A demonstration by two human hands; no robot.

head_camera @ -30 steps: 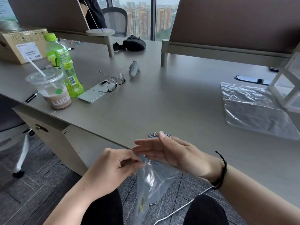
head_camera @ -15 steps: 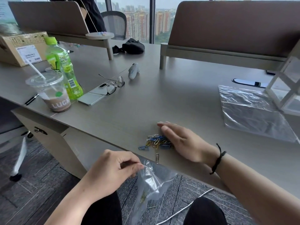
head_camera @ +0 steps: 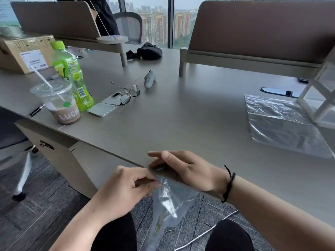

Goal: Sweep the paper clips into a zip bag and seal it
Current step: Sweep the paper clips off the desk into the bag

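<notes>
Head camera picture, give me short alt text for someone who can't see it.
At the near edge of a grey desk, a person's left hand pinches the mouth of a clear zip bag hanging below the edge, while the right hand, fingers straight, rests at the edge above the bag. A second clear bag lies flat to the right.

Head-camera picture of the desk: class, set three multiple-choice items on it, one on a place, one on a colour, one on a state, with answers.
1. Where is the zip bag that the left hand pinches?
A. Flat on the desk
B. Hanging below the desk edge
C. Inside the cardboard box

2. What colour is the bottle cap?
A. Green
B. Red
C. White

3. How is the right hand?
A. Clenched in a fist
B. Gripping the cup
C. Fingers straight at the desk edge

Answers: 1 B, it dangles under the edge. 2 A, bright green cap. 3 C, fingers extended above the bag's mouth.
</notes>
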